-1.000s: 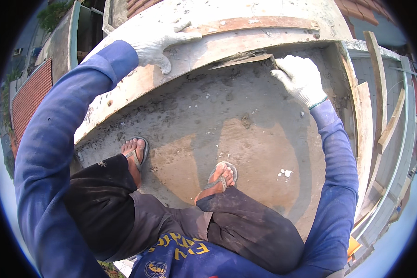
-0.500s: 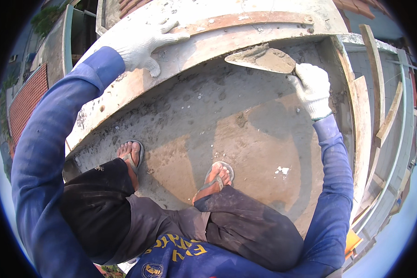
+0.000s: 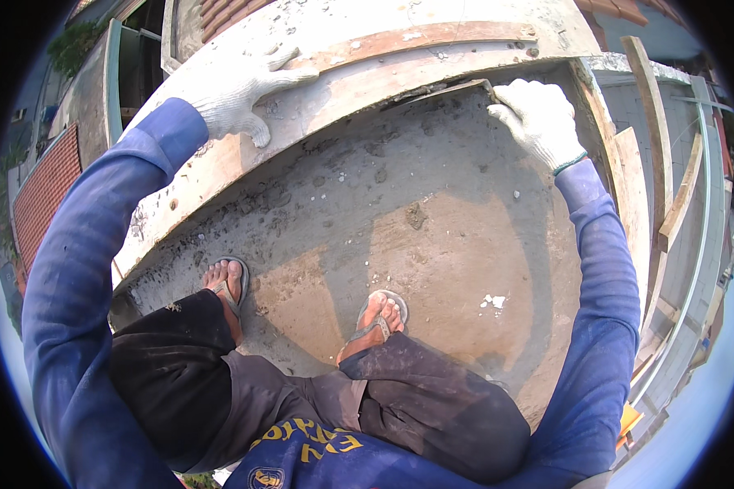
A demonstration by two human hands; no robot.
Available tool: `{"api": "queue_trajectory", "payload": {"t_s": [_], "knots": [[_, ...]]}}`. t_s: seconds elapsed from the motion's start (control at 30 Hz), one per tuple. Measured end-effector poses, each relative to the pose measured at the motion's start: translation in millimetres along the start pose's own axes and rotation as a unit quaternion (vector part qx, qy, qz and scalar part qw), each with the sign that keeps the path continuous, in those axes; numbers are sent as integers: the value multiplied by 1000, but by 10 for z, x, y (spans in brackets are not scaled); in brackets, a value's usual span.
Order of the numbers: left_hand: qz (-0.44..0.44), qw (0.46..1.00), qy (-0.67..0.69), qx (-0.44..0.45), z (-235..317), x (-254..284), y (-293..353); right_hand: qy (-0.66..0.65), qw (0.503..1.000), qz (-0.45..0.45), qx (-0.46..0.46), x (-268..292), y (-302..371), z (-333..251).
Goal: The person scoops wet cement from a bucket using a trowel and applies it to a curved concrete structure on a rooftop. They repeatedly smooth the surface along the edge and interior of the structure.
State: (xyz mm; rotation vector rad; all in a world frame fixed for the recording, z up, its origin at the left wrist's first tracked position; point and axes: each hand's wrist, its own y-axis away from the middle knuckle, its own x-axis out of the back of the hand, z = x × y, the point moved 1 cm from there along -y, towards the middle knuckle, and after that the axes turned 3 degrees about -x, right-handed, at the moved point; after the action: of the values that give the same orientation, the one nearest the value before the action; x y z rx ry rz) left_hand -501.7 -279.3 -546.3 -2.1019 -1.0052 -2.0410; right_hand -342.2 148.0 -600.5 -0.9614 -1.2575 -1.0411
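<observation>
My left hand (image 3: 249, 94), in a white knit glove, rests with fingers spread on the pale top of the low wall (image 3: 220, 155). In a matching glove, my right hand (image 3: 538, 121) is wrapped round the handle of a trowel (image 3: 448, 91) at the far right of the enclosed floor. The trowel's blade is tipped nearly edge-on against the inner face of the wall, just under its rim. Most of the handle is hidden inside the glove. Whether mortar is still on the blade, I cannot tell.
Around my sandalled feet spreads a grey and brown cement floor (image 3: 440, 261) with white crumbs (image 3: 493, 304). A long wooden strip (image 3: 432, 37) lies along the wall top. Upright and slanted boards (image 3: 651, 122) stand beyond the right edge, and a red tiled roof (image 3: 47, 191) lies at left.
The trowel has turned from showing its mortar-covered face to nearly edge-on against the wall. My right hand has rolled over with it; the left stays spread on the wall top.
</observation>
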Motion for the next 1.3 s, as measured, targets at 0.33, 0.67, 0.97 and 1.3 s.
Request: {"api": "queue_trajectory", "payload": {"t_s": [0.33,0.67,0.97,1.3], "knots": [[-31,999,32,4,-26,10,-36,-92,993,43,-53,190,235,272],[-1,999,-19,-37,39,163,-58,-84,939,303,-140,641,700,-272],[-35,992,104,-55,-95,-12,-111,-255,964,37,-70,-295,690,-2002],[-44,989,134,-43,-90,70,-27,-338,894,-62,-289,380,1614,-2204]]}}
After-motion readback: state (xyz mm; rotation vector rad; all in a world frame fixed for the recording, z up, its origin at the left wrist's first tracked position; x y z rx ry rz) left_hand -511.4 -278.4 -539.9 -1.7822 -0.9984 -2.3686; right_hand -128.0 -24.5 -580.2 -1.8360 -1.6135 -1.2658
